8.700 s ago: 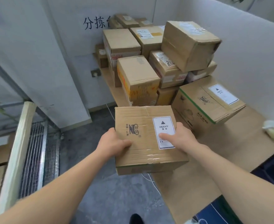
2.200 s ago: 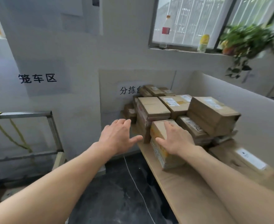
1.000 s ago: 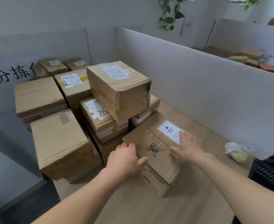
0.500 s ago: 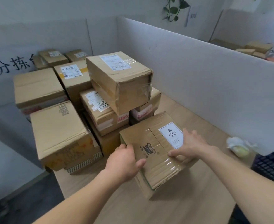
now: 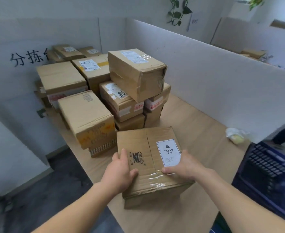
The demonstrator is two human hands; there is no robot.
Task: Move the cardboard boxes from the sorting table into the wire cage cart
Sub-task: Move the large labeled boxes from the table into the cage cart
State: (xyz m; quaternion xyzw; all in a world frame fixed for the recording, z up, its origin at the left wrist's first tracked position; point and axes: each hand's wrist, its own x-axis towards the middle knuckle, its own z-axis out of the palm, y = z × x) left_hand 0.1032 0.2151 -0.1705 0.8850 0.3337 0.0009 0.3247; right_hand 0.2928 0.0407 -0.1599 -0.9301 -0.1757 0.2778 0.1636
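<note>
Now we hold the box point(image 5: 148, 158) at the near edge of the table point(image 5: 197, 128). Our left hand point(image 5: 119, 172) clamps its left side, thumb on top. Our right hand point(image 5: 183, 167) clamps its right side, thumb by the HEAVY label point(image 5: 169, 153). More boxes point(image 5: 135, 74) are stacked farther back.

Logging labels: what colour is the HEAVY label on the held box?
The label is white with black print, on the brown box; head view shows it best.

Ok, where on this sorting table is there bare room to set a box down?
Bare tabletop lies between the HEAVY box, the white partition and the white bundle. The far end is crowded with stacked boxes.
</note>
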